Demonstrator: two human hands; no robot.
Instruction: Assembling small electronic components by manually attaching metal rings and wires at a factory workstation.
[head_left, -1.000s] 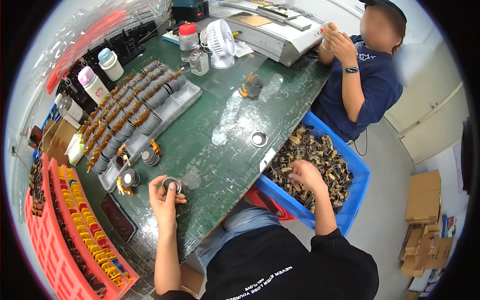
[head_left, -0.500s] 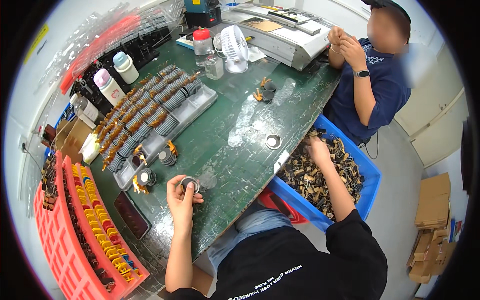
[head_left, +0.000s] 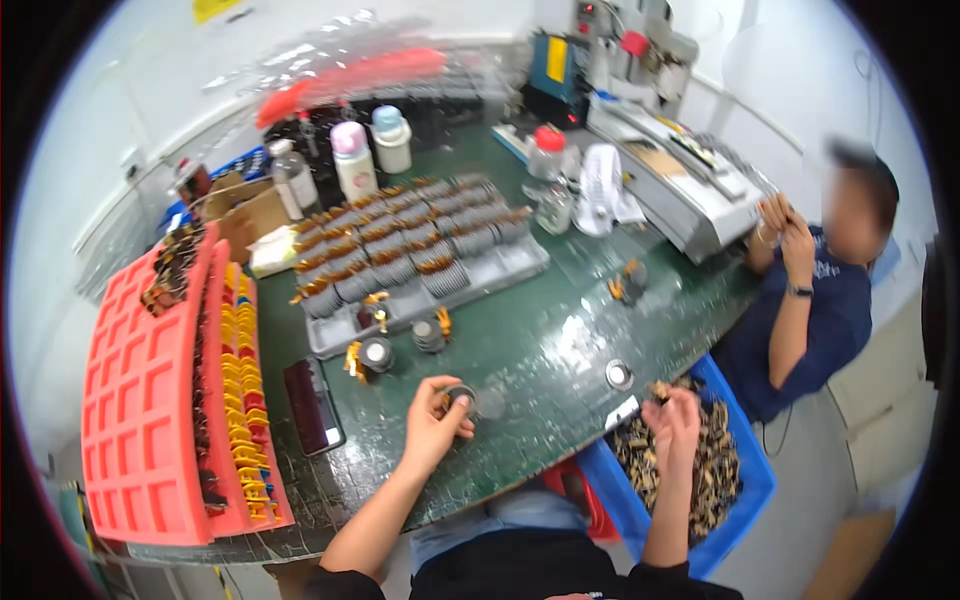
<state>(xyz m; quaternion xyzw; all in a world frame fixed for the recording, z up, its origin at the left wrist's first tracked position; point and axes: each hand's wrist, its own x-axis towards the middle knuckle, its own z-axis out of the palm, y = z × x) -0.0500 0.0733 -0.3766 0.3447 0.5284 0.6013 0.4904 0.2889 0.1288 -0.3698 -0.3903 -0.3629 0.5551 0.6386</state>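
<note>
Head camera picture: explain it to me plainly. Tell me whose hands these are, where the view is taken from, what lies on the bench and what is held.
There is no machine here. The picture comes from a wide fisheye camera on a person's head, looking down, so straight edges bend near the rim. The two forearms rising from the lower edge are that person's own.

The left hand holds a small round dark coil part just above the dark green bench top. The right hand reaches into a blue plastic bin of small brown and dark parts beside the bench; whether it grips any cannot be told.

On the bench lie a grey tray of coils with copper-coloured leads, a few loose coils, a dark phone and red-orange moulded trays at the left. A second person in a dark blue shirt sits at the right.
</note>
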